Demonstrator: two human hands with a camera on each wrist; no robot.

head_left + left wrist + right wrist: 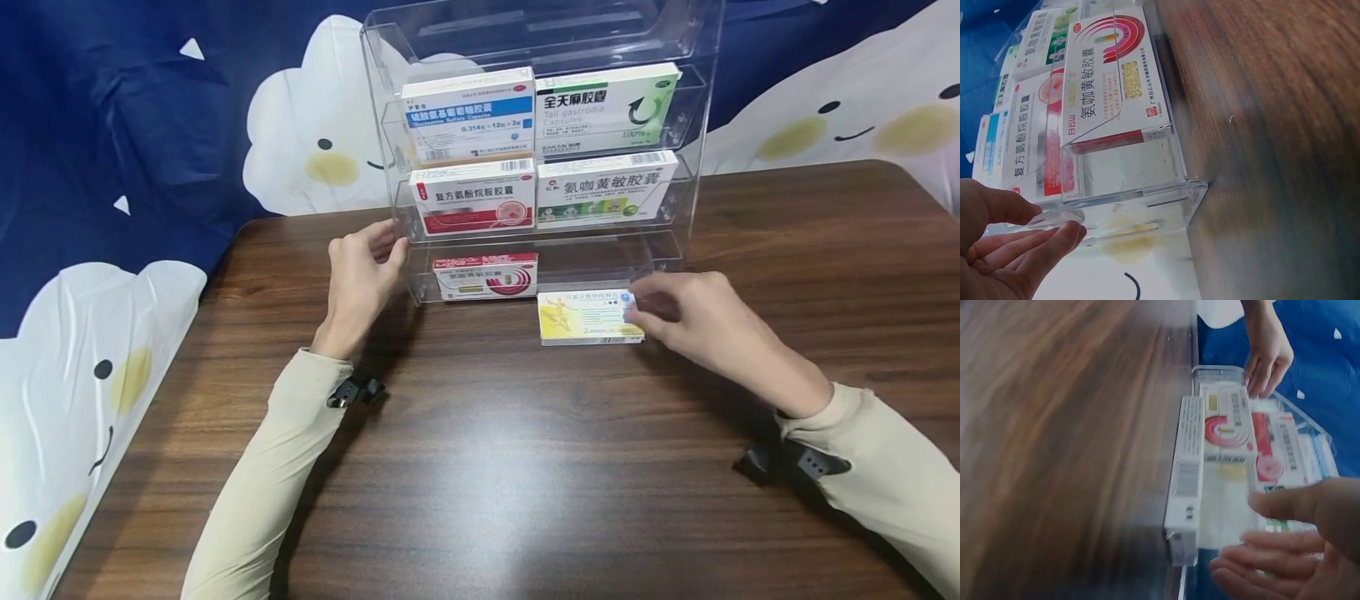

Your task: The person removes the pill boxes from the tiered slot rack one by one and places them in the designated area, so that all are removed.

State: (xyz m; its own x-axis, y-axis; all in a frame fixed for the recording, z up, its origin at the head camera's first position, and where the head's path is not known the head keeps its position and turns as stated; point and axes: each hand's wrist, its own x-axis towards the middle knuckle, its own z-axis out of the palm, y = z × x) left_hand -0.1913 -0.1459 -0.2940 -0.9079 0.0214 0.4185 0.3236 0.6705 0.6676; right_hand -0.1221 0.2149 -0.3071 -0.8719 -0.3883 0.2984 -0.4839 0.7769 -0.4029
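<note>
A clear tiered display rack (615, 254) holds medicine boxes. My left hand (363, 271) pinches its left side edge between thumb and fingers, as the left wrist view shows closely. A yellow and white medicine box (585, 318) lies in front of the lowest tier. My right hand (712, 321) is at that box's right end, its fingertips overlapping the end in the head view. In the right wrist view, the thumb (1279, 505) and fingers are spread apart beside the box. A red and white medicine box (486, 279) stands in the lowest tier's left half.
The middle tier carries a red-banded box (476, 200) and a green-banded box (606, 192). Above them stand a blue-banded box (468, 117) and a green and white box (609, 110). The brown wooden table (480, 467) meets a blue cloud-patterned cloth (150, 133) behind.
</note>
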